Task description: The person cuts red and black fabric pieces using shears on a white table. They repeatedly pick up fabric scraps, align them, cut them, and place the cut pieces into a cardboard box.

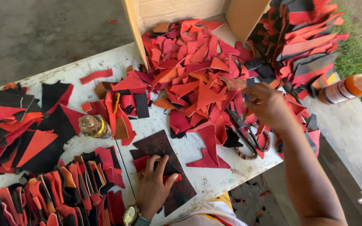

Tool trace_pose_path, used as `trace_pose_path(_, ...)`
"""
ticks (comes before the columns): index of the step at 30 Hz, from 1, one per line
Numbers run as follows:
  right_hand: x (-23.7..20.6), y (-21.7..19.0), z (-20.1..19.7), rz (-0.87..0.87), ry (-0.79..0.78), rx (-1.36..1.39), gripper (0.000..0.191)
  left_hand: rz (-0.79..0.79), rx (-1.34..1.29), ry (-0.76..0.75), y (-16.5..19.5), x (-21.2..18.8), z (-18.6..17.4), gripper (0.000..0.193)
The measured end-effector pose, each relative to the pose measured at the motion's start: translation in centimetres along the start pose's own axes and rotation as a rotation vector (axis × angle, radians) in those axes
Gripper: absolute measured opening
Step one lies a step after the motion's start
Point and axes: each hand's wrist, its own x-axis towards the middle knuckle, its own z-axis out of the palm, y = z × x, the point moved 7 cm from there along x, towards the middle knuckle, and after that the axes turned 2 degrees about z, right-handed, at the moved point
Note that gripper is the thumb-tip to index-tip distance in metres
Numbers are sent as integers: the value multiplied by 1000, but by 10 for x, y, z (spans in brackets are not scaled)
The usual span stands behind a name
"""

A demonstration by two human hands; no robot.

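Hands split: left hand [153, 188] presses dark leather sheet [164, 167], right hand [267, 104] rummages scrap pile [197, 71].

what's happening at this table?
A person stands at a white table covered in red, orange and black leather offcuts. The left hand presses a small black piece onto a dark brown sheet near the table edge. The right hand reaches into the loose pile of red scraps spilling from an open cardboard box. Scissors lie just below that hand. Sorted stacks sit at the left, beside a small jar.
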Motion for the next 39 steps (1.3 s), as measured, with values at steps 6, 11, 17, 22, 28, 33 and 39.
trace_pose_path(6, 32, -21, 36, -294, 35, -253, 42, 28, -23, 15, 0, -1, 1, 65)
trace_pose_path(11, 32, 46, -28, 158, 46, -99, 25, 18, -33, 17, -3, -2, 2, 64)
trace_pose_path(17, -7, 109, -78, 418, -50, -307, 34, 46, -61, 40, -3, -2, -2, 62)
trace_pose_path(22, -23, 112, -70, 517, -128, -422, 40, 42, -60, 39, -3, -2, -1, 63)
trace_pose_path(28, 39, -10, -11, 30, 118, -78, 29, 46, -90, 57, -4, -4, 2, 63)
trace_pose_path(33, 166, -117, 127, -126, -163, -33, 64, 57, -122, 91, -3, -8, 1, 63)
trace_pose_path(39, 218, -158, 215, 92, -594, -507, 124, 30, -199, 66, -3, -10, 2, 65)
